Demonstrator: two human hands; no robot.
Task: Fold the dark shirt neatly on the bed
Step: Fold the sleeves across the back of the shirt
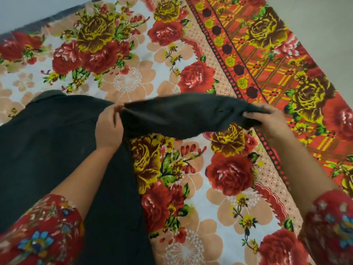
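The dark shirt (47,150) lay flat on the left part of the bed (229,173), its sleeve held up between the hands, left hand (108,129) pinching one end, right hand (267,121) gripping the other.

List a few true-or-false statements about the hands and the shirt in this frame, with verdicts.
1. Both the left hand and the right hand grip the dark shirt. True.
2. The sleeve lies flat and untouched. False: it is held stretched between the two hands.
3. The bedsheet is plain white. False: it carries a floral print with red and yellow roses.
4. The shirt's body lies on the bedsheet toward the picture's left. True.
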